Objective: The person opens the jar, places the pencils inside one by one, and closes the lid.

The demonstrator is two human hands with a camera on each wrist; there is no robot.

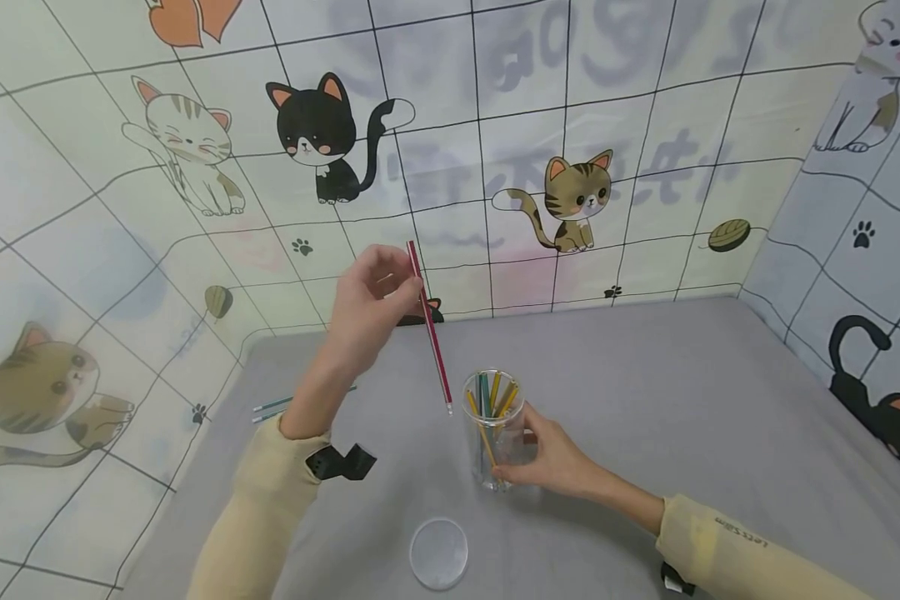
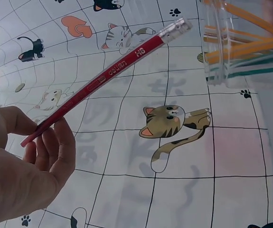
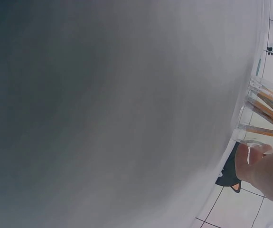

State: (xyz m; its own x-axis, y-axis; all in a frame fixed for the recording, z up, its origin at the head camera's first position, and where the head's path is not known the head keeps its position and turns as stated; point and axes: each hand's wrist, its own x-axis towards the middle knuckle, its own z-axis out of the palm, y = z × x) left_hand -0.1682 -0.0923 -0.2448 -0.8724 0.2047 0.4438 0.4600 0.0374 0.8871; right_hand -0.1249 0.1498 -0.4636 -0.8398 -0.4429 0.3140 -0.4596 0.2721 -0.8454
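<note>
High at centre-left, my left hand (image 1: 367, 304) pinches a red pencil (image 1: 435, 354) between thumb and fingers near its upper end. The pencil slants down, and its eraser end points toward the clear jar (image 1: 474, 446). In the left wrist view, white lettering with "HB" shows on the red pencil (image 2: 110, 73), and its metal ferrule faces the jar (image 2: 215, 71). My right hand (image 1: 558, 454) grips the jar's right side low down, thumb in front. Several yellow and green pencils (image 1: 497, 387) stand inside it. At the right wrist view's edge, my right hand (image 3: 264, 171) is beside the jar.
A clear round lid (image 1: 438, 554) lies flat on the grey tabletop (image 1: 645, 375) in front of the jar. A few teal pencils (image 1: 270, 408) lie at the left, partly hidden by my left forearm. A cat-print cloth (image 1: 450, 125) hangs behind the table and at both sides.
</note>
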